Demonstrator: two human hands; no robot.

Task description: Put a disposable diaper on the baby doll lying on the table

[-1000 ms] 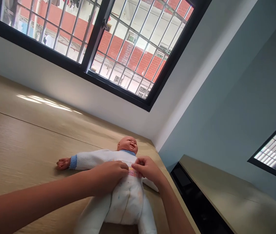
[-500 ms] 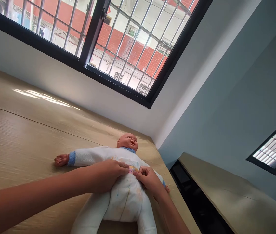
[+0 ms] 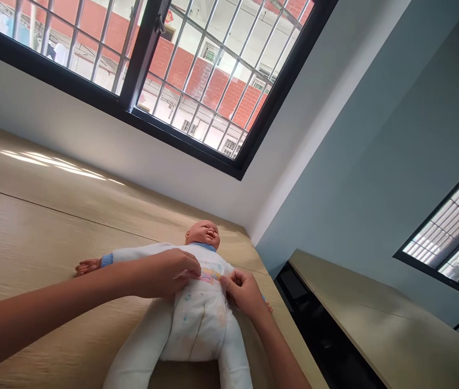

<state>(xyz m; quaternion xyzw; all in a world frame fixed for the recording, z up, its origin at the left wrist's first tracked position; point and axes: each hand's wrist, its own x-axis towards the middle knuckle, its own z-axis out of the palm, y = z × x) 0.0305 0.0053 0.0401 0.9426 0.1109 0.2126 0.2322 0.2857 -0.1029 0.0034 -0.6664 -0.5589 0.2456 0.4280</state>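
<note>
A baby doll [image 3: 135, 337] in a white outfit with blue cuffs and collar lies on its back, head toward the window. Around its hips is a white diaper [image 3: 199, 319] with a coloured waistband strip at the belly. My left hand [image 3: 176, 273] is closed in a pinch at the diaper's waist on the left side, a bit of white material showing under its fingers. At the opposite end of the waistband, my right hand [image 3: 245, 294] pinches the diaper's edge between thumb and curled fingers. The exact grip points are partly hidden by the fingers.
The doll rests on a light wooden table [image 3: 42, 232] against the wall under a barred window [image 3: 200, 81]. A second wooden table [image 3: 359, 302] with a dark open side stands to the right, past a narrow gap.
My hands have moved apart along the waistband, the left one going left and slightly up, uncovering more of the coloured strip. The whole view has shifted slightly.
</note>
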